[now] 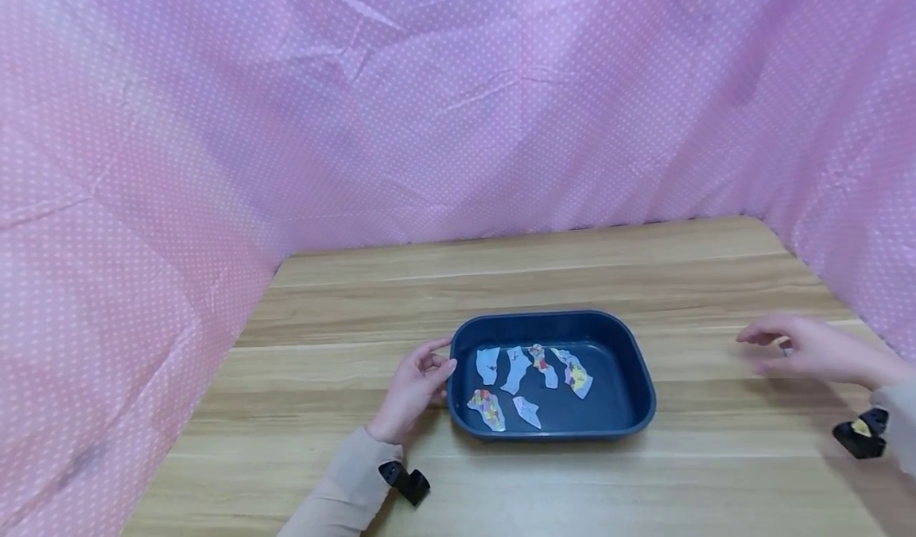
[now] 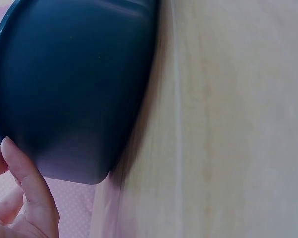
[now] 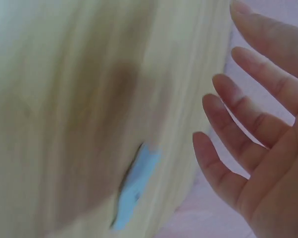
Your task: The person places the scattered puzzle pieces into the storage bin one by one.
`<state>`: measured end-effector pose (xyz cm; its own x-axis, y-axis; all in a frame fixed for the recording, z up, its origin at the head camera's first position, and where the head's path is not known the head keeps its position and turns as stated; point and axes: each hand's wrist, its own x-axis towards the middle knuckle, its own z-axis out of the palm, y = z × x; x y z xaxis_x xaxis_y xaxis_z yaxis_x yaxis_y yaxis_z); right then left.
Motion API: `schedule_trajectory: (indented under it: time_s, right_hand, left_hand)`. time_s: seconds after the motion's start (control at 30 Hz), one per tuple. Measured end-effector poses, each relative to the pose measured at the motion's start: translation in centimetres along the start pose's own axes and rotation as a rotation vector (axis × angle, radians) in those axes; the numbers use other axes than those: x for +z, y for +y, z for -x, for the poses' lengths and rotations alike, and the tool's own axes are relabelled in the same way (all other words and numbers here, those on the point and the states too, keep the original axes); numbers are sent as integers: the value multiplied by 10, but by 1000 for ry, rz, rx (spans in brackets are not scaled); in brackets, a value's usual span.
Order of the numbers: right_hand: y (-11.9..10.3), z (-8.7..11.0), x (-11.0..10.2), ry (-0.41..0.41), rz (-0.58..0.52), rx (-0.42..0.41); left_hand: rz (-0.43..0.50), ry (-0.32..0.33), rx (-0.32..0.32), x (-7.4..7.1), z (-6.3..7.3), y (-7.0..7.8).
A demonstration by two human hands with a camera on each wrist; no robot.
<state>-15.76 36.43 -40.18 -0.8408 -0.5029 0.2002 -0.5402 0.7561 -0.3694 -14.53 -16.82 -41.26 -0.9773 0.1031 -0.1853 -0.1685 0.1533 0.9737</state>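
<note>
A dark blue rectangular tray (image 1: 637, 406) sits on the wooden table. Inside it lie several irregular paper scraps, pale blue with printed, map-like colours, such as a yellow-patched scrap (image 1: 575, 373) and a pale scrap (image 1: 527, 412). My left hand (image 1: 415, 386) grips the tray's left rim between thumb and fingers. In the left wrist view the tray (image 2: 74, 89) shows its outer wall. My right hand (image 1: 812, 350) hovers over the table at the right, fingers loosely bent, holding nothing. Below it, in the right wrist view, a light blue scrap (image 3: 135, 191) lies on the tabletop.
The wooden table (image 1: 343, 306) stretches around the tray. Pink dotted cloth (image 1: 458, 123) hangs behind it and along both sides. A black wrist device (image 1: 405, 481) sits at the left cuff, and another black device (image 1: 861, 435) at the right.
</note>
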Motion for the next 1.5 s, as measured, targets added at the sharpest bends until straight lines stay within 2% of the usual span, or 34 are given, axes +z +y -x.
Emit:
schedule_trajectory:
  time_s: [0.3,0.5,0.63,0.83,1.13,1.5]
  right_hand:
    - [22,31,3,42,35,108]
    - [32,35,3,-7,144,167]
    - [40,39,5,-6,198,160]
    - [47,44,8,-12,178,156]
    - [50,43,9,-35,164,181]
    - [50,41,9,-18,217,181]
  left_hand:
    - [-5,-11,6,1,2,2]
    - [-3,-12,6,1,1,2]
    - [11,-10,14,2,1,2]
    - [10,-12,15,2,3,2]
    - [0,-9,19,1,3,-1]
    - [3,-9,32,1,0,-4]
